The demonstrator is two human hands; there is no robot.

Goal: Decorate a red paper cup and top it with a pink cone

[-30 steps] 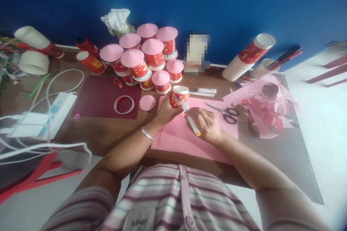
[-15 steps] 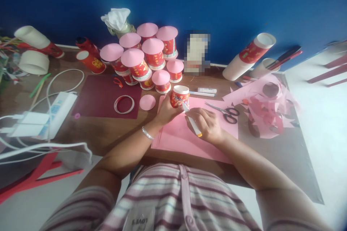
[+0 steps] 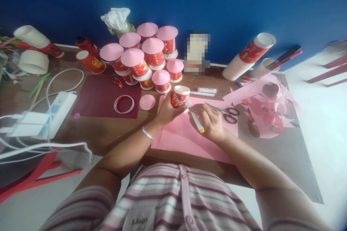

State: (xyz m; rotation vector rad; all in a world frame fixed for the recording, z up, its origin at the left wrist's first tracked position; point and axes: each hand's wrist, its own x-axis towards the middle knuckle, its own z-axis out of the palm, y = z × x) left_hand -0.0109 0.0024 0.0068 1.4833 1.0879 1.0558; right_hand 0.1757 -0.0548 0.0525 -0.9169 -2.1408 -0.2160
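My left hand (image 3: 166, 110) is wrapped round the side of a red printed paper cup (image 3: 180, 98) with a pale rim, its opening facing up. In my right hand (image 3: 211, 121) is a utility knife (image 3: 197, 121) with a white body and a yellow end. Its pale tip meets the lower right side of the cup, close to my left thumb. Pink paper sheets (image 3: 184, 133) lie under both hands. Black-handled scissors (image 3: 229, 113) rest on the sheets, right of my right hand. A flat pink paper disc (image 3: 147, 102) lies left of the cup.
Several red cups with pink cone tops (image 3: 132, 57) stand behind my left hand. A tape roll (image 3: 124, 112) lies on a maroon sheet (image 3: 89, 97). Pink scraps (image 3: 265, 112) are heaped at right, near stacked cups (image 3: 246, 56). A power strip (image 3: 58, 110) with cables sits at left.
The knife and my right hand have shifted slightly right, the tip moving from the cup's front to its right side. The cup has moved a little right in my left hand.
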